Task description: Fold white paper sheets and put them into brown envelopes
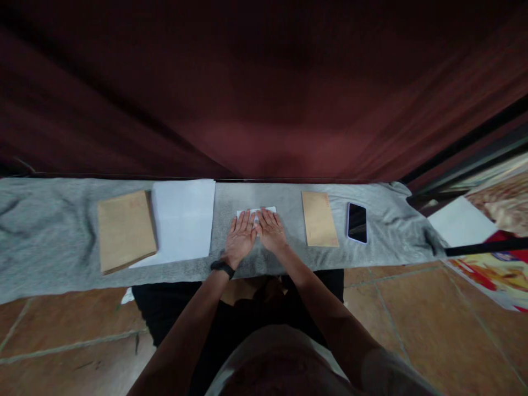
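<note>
A small piece of folded white paper (270, 209) lies on the grey cloth in front of me, mostly covered by my hands. My left hand (240, 236) rests flat on its left part, fingers stretched out and pointing away from me. Beside it, my right hand (270, 230) lies flat on the right part, its fingers slightly spread. The thumbs nearly meet in the middle. Only the paper's far edge and a bit between the hands show. A dark band sits on my left wrist.
Left of my hands lie white sheets (185, 220) and a stack of brown envelopes (126, 231). On the right are a single brown envelope (319, 219) and a phone (357, 223). Grey cloth (284, 192) covers the narrow table; a dark red curtain (264, 137) hangs behind it.
</note>
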A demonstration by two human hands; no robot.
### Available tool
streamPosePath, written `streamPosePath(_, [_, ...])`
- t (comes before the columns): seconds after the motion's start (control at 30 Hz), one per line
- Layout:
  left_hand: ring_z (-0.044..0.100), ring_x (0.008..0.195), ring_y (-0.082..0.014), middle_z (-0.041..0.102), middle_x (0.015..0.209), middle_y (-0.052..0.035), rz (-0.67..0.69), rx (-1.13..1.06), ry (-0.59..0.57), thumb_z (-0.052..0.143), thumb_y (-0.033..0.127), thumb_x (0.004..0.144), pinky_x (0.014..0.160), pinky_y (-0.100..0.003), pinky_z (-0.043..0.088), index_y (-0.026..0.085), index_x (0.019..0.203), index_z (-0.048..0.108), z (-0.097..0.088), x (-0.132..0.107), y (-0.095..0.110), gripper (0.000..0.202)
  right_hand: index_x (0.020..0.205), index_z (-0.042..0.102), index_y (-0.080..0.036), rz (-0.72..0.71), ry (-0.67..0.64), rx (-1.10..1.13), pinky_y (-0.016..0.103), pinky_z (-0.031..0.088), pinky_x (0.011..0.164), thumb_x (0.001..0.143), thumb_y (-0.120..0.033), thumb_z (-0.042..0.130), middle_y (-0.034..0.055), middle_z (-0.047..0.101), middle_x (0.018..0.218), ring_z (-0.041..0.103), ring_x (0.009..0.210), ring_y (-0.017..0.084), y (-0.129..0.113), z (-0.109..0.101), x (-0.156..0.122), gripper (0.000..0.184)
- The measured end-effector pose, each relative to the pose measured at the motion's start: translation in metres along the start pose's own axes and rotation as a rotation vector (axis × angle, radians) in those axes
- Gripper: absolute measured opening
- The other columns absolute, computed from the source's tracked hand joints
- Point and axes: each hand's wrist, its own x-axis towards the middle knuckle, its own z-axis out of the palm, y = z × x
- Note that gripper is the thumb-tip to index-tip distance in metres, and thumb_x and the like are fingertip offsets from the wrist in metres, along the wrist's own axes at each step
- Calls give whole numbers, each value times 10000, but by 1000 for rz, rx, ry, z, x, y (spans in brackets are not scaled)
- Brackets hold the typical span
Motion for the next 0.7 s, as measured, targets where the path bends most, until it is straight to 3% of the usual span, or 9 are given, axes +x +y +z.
streamPosePath(0.3, [219,1597,-272,291,1696,-156,-88,-41,127,287,391,1059,1304,-490,188,80,1627,297,3,-18,-4,648,1607,365,-86,56,86,-47,488,227,1280,1100,-352,353,138,352,1668,335,1549,285,27,-1,-15,573])
streamPosePath(0.7, [255,1586,-270,342,1673,-157,-133,-58,161,286,356,1049,1302,-496,194,77,1615,328,-1,-30,-2,632,1590,396,-76,49,138,-36,503,266,1256,1090,-348,338,158,399,1643,390,1515,297,34,-1,-21,573])
